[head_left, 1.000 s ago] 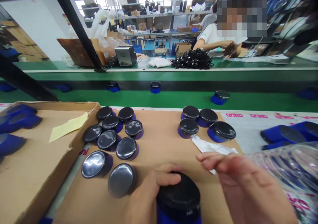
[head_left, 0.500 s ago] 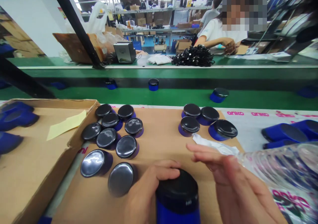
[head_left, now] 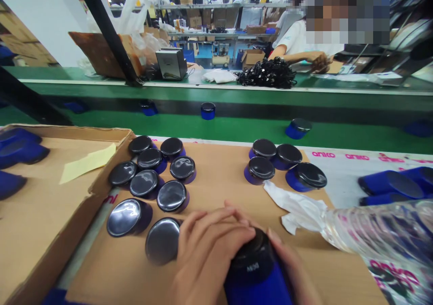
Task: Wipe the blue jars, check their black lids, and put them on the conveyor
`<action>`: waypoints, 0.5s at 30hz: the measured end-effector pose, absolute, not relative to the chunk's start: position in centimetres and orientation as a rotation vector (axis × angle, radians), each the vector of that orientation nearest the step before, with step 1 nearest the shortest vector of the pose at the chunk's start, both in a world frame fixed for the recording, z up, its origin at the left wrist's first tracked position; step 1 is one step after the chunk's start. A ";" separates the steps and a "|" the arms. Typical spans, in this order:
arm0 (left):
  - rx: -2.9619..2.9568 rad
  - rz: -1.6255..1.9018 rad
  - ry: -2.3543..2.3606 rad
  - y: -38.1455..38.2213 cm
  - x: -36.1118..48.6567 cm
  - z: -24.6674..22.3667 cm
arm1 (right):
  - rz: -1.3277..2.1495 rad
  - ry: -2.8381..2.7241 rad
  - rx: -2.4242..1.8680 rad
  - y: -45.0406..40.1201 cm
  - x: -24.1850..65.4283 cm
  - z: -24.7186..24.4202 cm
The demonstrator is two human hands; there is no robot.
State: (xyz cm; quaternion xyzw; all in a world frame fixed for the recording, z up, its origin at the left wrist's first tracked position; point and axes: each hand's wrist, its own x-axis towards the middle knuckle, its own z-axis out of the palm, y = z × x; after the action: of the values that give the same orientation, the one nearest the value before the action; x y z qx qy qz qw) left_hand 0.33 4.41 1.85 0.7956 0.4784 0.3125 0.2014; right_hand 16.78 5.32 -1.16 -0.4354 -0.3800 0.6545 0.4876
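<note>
A blue cylinder with a black end (head_left: 260,278), marked with small white print, is tilted between my two hands at the bottom middle. My left hand (head_left: 209,251) lies over its black end and left side, fingers together and bent round it. Along the cylinder's right side my right hand (head_left: 294,269) grips it, most of the fingers hidden behind. Just left of my left hand stands a black-topped blue cylinder (head_left: 164,242), one of a group on the cardboard sheet (head_left: 216,174). Several more, such as this black-topped piece (head_left: 260,169), stand beyond my right hand.
An open cardboard box (head_left: 77,219) with blue pieces (head_left: 25,151) and a yellow paper (head_left: 88,163) is at left. To the right lie white tissue (head_left: 297,205), clear ribbed plastic (head_left: 382,226) and blue cylinders (head_left: 392,183). Behind, a green belt (head_left: 243,127) carries cylinders; a person (head_left: 304,43) sits across.
My right hand, raised and apart before, has come down onto the cylinder's right side. My left hand has slid further over its black end. The cylinder is now tilted and turned.
</note>
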 end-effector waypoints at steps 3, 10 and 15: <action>2.202 0.954 1.336 4.5 0.2 1.5 | 1.698 -0.808 -1.075 4.5 16.4 -1.0; 1.942 1.043 1.048 5.4 -0.1 0.2 | 1.767 -0.501 -1.101 4.6 16.3 -1.1; 1.917 1.027 1.029 5.4 -0.1 0.5 | 2.066 -0.388 -0.904 5.4 16.7 -0.5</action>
State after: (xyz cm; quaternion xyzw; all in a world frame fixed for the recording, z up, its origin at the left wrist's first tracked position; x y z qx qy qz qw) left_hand -0.15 5.45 0.51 0.7436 0.3990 0.3984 0.3594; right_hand 16.71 5.36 -0.50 -0.3596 -0.1543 0.8220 0.4138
